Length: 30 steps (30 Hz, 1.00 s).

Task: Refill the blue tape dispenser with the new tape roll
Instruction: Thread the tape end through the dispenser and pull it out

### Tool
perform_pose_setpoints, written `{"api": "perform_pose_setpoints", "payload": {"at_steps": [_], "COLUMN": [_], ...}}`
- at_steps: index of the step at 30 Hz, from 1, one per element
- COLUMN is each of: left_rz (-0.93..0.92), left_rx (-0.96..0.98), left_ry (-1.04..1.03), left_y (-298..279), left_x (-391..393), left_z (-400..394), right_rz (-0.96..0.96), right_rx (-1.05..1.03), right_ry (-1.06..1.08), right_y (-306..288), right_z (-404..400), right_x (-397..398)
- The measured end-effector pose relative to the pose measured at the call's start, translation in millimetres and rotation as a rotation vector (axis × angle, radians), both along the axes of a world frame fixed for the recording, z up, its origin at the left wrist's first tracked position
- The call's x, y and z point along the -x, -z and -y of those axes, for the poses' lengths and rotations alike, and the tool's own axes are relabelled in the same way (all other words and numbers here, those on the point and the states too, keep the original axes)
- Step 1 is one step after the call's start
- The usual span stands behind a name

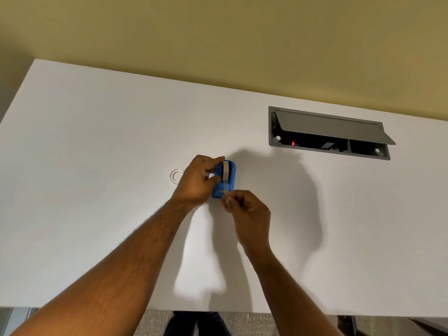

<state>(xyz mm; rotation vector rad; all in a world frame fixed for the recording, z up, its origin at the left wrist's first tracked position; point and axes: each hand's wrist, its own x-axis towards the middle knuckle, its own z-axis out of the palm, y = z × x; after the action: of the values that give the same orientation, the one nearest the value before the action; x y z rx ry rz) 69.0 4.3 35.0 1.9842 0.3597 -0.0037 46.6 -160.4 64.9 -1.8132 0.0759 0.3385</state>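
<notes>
Your left hand (197, 180) grips the blue tape dispenser (224, 179) from its left side, fingers curled over the top and thumb against the near face, holding it on the white table (97, 166) just left of the frame's centre. A strip of tape (226, 175) runs down the middle of the dispenser from its far end toward its near end. Your right hand (246, 209) sits just below the dispenser, its fingertips pinched together on the free end of that strip at the dispenser's near edge. Left of your left hand, partly hidden behind it, a clear ring (175, 177) lies flat on the table. In the upper right of the frame, a grey cable hatch (329, 133) is set into the table with its lid tilted open. A yellow-green wall (218, 32) fills the top of the frame.
</notes>
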Motion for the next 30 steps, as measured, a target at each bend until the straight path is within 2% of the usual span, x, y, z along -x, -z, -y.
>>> {"api": "perform_pose_setpoints", "payload": {"at_steps": [4, 9, 16, 21, 30], "left_rz": [-0.008, -0.021, -0.020, -0.019, -0.015], "left_rx": [-0.012, -0.009, 0.024, 0.044, 0.052], "left_ry": [-0.001, -0.005, -0.017, -0.021, -0.025], "left_y": [1, 2, 7, 12, 15], "left_x": [-1, -1, -1, -2, -3], "left_z": [0, 0, -1, -1, -2], "right_rz": [-0.148, -0.291, -0.500, -0.577, -0.530], "right_rx": [-0.113, -0.113, -0.191, -0.198, -0.083], "right_ry": [0.147, 0.330, 0.459, 0.418, 0.379], "right_y": [-5, -7, -4, -3, 9], "right_z": [-6, -18, -26, -27, -30], "right_x": [0, -4, 4, 6, 8]}}
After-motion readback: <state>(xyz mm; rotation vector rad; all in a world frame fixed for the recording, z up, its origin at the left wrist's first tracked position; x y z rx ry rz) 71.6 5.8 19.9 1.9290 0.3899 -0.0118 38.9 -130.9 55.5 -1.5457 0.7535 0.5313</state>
